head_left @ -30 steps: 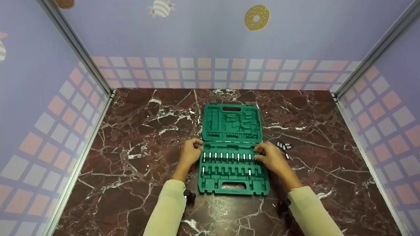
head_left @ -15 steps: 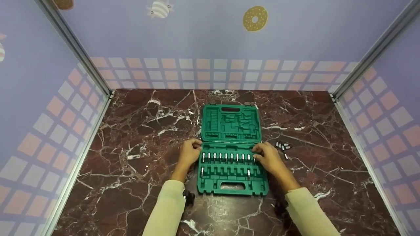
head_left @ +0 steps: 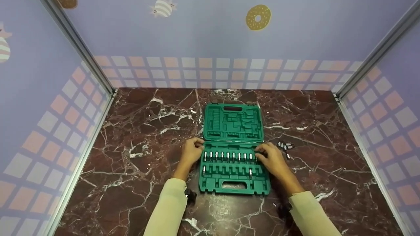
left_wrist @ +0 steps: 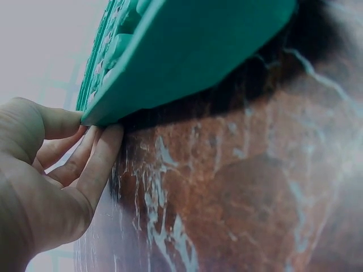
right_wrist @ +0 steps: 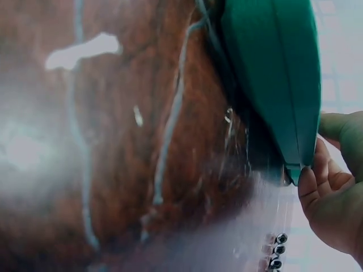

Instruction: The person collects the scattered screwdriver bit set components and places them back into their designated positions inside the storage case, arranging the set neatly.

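Note:
In the head view a green socket case (head_left: 233, 147) lies unfolded on the marbled table. Its near half has one row of silver bit sockets (head_left: 228, 156), plus two more in the front row, one (head_left: 204, 170) at the left and one (head_left: 250, 172) toward the right. My left hand (head_left: 191, 151) grips the case's left edge; in the left wrist view the thumb is above and fingers lie against the side. My right hand (head_left: 272, 158) reaches over the right edge, thumb and forefinger at the back row's last bit socket (head_left: 256, 158), mostly covered. The case wall hides those fingertips in the right wrist view.
A small pile of loose bit sockets (head_left: 284, 147) lies right of the case, close to my right hand. The case lid (head_left: 233, 122) lies back toward the rear. Patterned purple walls (head_left: 210, 39) enclose the table on three sides.
Both hands keep their places at the case, with only a slight shift of the right fingers at the last bit socket. The view itself sways slightly.

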Motion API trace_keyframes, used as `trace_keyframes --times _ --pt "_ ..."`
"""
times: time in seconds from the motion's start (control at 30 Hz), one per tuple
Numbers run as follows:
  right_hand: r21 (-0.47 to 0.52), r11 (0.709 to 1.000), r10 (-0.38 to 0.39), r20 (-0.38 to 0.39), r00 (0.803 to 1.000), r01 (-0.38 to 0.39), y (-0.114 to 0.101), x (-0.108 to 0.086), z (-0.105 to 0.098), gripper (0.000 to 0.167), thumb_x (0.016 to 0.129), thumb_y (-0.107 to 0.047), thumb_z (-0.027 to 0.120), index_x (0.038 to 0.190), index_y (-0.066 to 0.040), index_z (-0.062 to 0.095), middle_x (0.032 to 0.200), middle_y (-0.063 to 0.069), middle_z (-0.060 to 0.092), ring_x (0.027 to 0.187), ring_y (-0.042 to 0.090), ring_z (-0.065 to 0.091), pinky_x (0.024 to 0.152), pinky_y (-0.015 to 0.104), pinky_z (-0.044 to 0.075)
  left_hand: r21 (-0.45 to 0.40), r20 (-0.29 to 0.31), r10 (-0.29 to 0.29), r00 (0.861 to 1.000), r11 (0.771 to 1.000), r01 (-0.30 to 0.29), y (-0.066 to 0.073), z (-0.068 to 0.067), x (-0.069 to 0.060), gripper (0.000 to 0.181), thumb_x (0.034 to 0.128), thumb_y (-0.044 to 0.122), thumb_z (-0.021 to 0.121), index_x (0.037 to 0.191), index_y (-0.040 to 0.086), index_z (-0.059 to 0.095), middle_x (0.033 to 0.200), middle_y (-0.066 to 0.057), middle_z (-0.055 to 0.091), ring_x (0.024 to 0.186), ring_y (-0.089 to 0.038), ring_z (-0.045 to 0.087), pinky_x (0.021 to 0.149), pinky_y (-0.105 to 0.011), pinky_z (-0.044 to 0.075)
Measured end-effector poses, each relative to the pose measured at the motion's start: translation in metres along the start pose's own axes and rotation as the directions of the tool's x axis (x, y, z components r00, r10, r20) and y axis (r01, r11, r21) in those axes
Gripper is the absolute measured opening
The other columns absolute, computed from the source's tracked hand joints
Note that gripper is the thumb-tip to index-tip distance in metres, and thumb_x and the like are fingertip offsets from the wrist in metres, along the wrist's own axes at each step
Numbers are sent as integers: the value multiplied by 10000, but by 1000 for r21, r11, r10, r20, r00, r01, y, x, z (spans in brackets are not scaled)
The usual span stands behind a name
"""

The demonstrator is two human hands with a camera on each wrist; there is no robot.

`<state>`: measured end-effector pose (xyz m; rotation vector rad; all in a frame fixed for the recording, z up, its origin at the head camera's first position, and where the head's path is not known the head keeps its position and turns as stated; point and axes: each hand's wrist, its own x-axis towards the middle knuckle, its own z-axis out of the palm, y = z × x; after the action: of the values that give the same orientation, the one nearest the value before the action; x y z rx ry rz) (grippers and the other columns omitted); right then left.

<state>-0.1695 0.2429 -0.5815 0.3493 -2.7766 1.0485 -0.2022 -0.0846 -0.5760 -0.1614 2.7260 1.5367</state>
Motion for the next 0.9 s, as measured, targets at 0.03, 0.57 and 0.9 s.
trace_keyframes --times 0.03,0.57,0.9 --pt "7 1000 -5 -11 1000 5 1 0 -1 150 895 -83 800 1030 -94 737 953 76 644 862 221 621 764 412 525 1 -1 1 1000 1000 -1 0 0 0 144 922 -3 693 1032 52 768 956 -118 745 899 -285 693 822 -451 563" --pt "85 986 163 -251 954 -146 26 -12 -31 241 904 -52 770 1125 -6 687 1071 172 629 928 309 642 800 338 496 10 6 2 1000 1000 -2 2 1 2 139 928 25 695 1038 65 770 967 -105 749 904 -281 697 833 -455 563" --pt "43 969 245 -250 937 -242 54 -24 -49 274 914 -47 752 1164 22 663 1141 222 610 1021 395 614 905 475 451 14 16 -3 1000 1000 3 -1 -1 1 143 927 16 694 1042 60 767 979 -111 746 907 -273 693 823 -447 562"
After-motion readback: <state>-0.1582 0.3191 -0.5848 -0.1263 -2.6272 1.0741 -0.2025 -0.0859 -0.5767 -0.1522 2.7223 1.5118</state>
